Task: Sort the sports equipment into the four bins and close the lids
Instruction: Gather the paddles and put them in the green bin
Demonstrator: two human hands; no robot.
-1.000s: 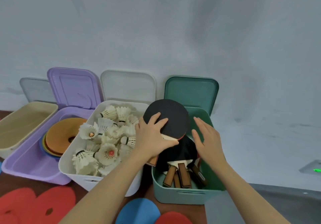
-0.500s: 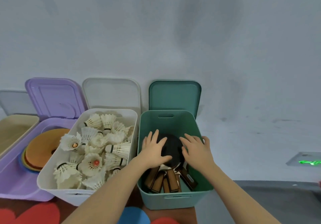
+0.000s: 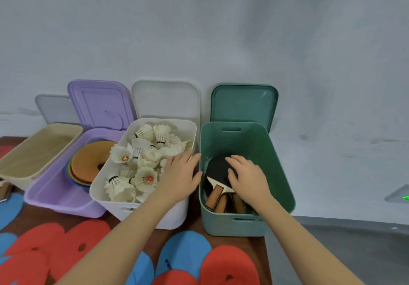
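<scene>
Four open bins stand in a row on the table, each lid leaning on the wall behind it. The green bin (image 3: 274, 152) holds several table-tennis paddles (image 3: 215, 169) with black faces and wooden handles. My right hand (image 3: 247, 176) rests flat on the top paddle inside it. Empty, with fingers straight, my left hand (image 3: 180, 175) hovers over the right side of the white bin (image 3: 155, 216), which is full of shuttlecocks (image 3: 141, 154). The purple bin (image 3: 55, 196) holds stacked flat discs (image 3: 88, 160). The beige bin (image 3: 33, 149) at the far left looks empty.
Red and blue flat discs (image 3: 183, 253) lie scattered on the table's near side. The table's right edge runs just past the green bin, with grey floor beyond. The green lid (image 3: 243, 105), white lid (image 3: 166, 98) and purple lid (image 3: 99, 103) stand upright.
The black paddle went down into the green bin. My left hand has since left it and moved left over the white bin; my right hand stays on the paddle.
</scene>
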